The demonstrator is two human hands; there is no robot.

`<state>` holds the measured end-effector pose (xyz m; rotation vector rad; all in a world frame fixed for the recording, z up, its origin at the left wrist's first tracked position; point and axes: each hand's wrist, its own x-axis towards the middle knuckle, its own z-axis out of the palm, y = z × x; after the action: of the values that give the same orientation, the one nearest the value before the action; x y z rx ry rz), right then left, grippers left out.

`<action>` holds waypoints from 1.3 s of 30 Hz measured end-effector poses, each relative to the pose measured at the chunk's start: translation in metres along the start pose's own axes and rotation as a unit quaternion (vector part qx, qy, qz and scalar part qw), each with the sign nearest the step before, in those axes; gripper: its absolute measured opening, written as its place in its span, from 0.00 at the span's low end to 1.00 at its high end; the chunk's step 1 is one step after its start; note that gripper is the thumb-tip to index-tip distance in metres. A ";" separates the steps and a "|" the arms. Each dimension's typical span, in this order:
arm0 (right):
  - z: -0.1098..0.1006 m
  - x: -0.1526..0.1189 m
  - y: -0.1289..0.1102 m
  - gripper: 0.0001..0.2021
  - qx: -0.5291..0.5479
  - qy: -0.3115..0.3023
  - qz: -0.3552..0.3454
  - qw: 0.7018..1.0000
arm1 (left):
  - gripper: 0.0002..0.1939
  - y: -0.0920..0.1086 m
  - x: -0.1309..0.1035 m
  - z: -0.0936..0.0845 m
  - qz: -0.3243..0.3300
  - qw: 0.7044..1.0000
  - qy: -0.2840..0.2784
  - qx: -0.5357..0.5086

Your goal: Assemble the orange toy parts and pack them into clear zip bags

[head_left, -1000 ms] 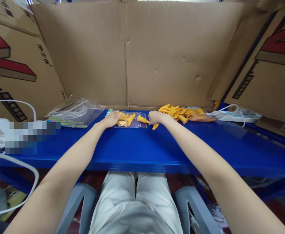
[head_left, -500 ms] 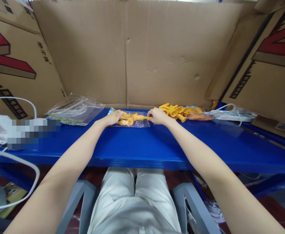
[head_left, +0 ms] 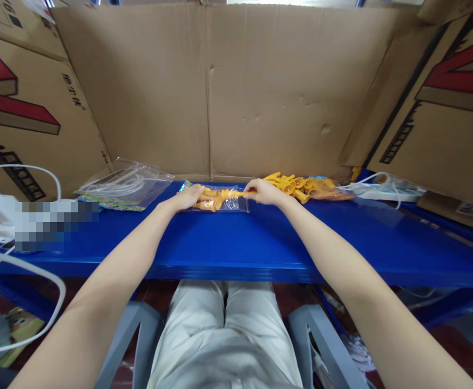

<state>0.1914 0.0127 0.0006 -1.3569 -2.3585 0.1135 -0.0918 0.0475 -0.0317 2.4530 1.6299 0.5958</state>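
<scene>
A clear plastic bag (head_left: 233, 205) with a colourful printed edge lies flat on the blue table (head_left: 236, 237), several yellow-orange plastic pieces (head_left: 214, 198) inside it. At the bag's left end, my left hand (head_left: 188, 198) rests over it with the fingers closed on the bag and its contents. My right hand (head_left: 262, 192) is at the other end, thumb and fingers pinched on the end of a yellow plastic piece (head_left: 236, 194) that points into the bag. Its fingertips partly hide that end. Just right of this hand lies a pile of similar yellow pieces (head_left: 297, 186), some hollow and flared.
Clear bags (head_left: 139, 189) with white tubing lie at the left back. A white device with cables (head_left: 1, 210) stands at the far left, and a white power strip (head_left: 390, 192) at the right. Cardboard walls (head_left: 277, 97) enclose the back and sides.
The right hand keeps its pinch, with the yellow piece between the hands shifted very slightly. My left hand stays on the bag. The camera view has tilted a little.
</scene>
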 end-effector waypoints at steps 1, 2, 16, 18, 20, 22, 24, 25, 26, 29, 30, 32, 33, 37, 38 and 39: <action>0.000 0.000 -0.001 0.07 0.013 -0.005 0.006 1.000 | 0.38 0.000 0.000 0.000 -0.006 1.000 -0.003 -0.008; 0.000 -0.001 -0.001 0.07 0.024 -0.006 0.008 1.000 | 0.37 0.001 0.000 0.000 -0.011 1.000 -0.007 -0.017; 0.012 0.002 0.000 0.07 0.140 -0.015 -0.013 0.990 | 0.37 0.025 -0.011 -0.002 0.004 0.968 -0.070 -0.240; 0.012 0.002 0.004 0.07 0.158 -0.017 -0.009 0.987 | 0.38 0.028 -0.013 -0.002 -0.007 0.968 -0.072 -0.240; 0.012 0.002 0.008 0.07 0.173 -0.022 -0.007 0.985 | 0.39 0.031 -0.014 -0.003 -0.025 0.969 -0.064 -0.238; 0.011 0.002 0.011 0.08 0.188 -0.026 -0.006 0.982 | 0.37 0.034 -0.014 -0.002 -0.038 0.963 -0.060 -0.261; 0.012 0.002 0.014 0.08 0.203 -0.025 -0.011 0.979 | 0.34 0.036 -0.015 -0.002 -0.037 0.947 -0.071 -0.312; 0.013 0.003 0.014 0.07 0.210 -0.023 -0.014 0.977 | 0.33 0.036 -0.015 -0.002 -0.034 0.936 -0.079 -0.341; 0.015 0.003 0.013 0.07 0.216 -0.021 -0.017 0.976 | 0.32 0.037 -0.015 -0.002 -0.034 0.925 -0.086 -0.368; 0.023 0.005 0.006 0.04 0.217 -0.007 -0.022 0.976 | 0.31 0.039 -0.017 -0.003 -0.053 0.901 -0.092 -0.421; 0.027 0.006 0.003 0.03 0.211 0.001 -0.024 0.977 | 0.31 0.040 -0.017 -0.003 -0.057 0.896 -0.092 -0.431; 0.035 0.007 -0.004 0.03 0.198 0.019 -0.026 0.980 | 0.30 0.043 -0.018 -0.004 -0.058 0.890 -0.094 -0.442; 0.039 0.008 -0.008 0.03 0.199 0.032 -0.025 0.979 | 0.30 0.043 -0.019 -0.004 -0.056 0.889 -0.094 -0.444; 0.049 0.009 -0.016 0.08 0.302 0.081 -0.026 0.949 | 0.31 0.043 -0.018 -0.003 -0.046 0.895 -0.082 -0.436; 0.049 0.009 -0.017 0.10 0.341 0.082 -0.031 0.936 | 0.32 0.042 -0.018 -0.002 -0.041 0.897 -0.073 -0.434; 0.049 0.009 -0.018 0.10 0.372 0.078 -0.035 0.924 | 0.32 0.040 -0.017 -0.001 -0.035 0.900 -0.061 -0.431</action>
<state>0.1534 0.0176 -0.0365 -0.8608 -1.9089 0.7627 -0.0631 0.0160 -0.0219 1.7197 1.0533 0.8862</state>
